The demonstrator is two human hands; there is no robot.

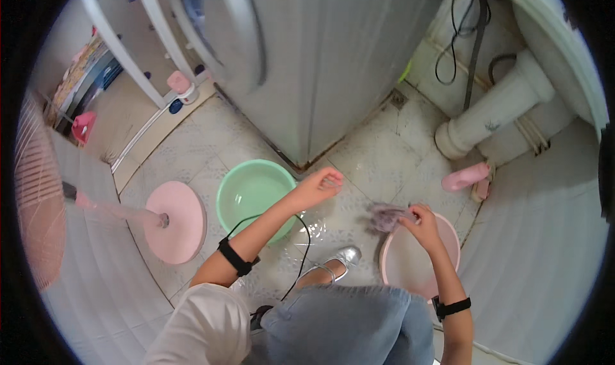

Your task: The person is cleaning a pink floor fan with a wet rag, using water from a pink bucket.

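Note:
My right hand (421, 227) pinches a greyish-purple cloth (385, 217), which hangs out to the left and is smeared by motion. It hovers over the far rim of a pink basin (382, 262) standing on the floor. Up ahead, my left hand (319, 189) is held in the air with its fingers loosely bent and nothing in them. Left of that hand sits a light green basin (246, 189), partly covered by my left forearm. Whether the green basin holds water, I cannot tell.
A grey washing machine (327, 64) stands ahead. At left is a fan's round pink base (174, 221). A pink bottle (466, 177) and a white pedestal (493, 109) are at right. A black cable (308, 243) loops below my left forearm. The tiled floor (359, 166) looks wet.

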